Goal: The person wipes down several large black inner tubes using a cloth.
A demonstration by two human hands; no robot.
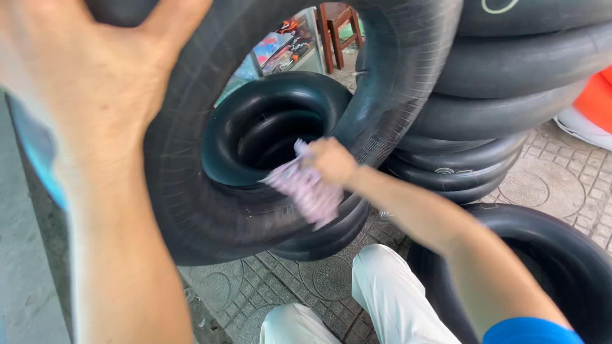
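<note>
While spread flat, fingers open, against the outer edge of the upright tyre (191, 210), left hand (89, 70) steadies it. Farther in, right hand (331, 159), closed on a pale cloth (306, 191), presses the tyre's inner rim. Beyond, stacked inner tubes (497, 108) crowding right, paved floor (561, 178) open between.

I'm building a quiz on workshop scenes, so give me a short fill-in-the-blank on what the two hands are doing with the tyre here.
1. The right hand clutches a crumpled pale purple ____ against the large black rubber tyre.
2. The left hand is spread ____ on the tyre's upper left edge.
3. Beyond the tyre's opening sits an inflated black rubber inner ____.
4. The stacked black inner tubes stand to the tyre's ____.

Missing words: cloth; open; tube; right
</note>
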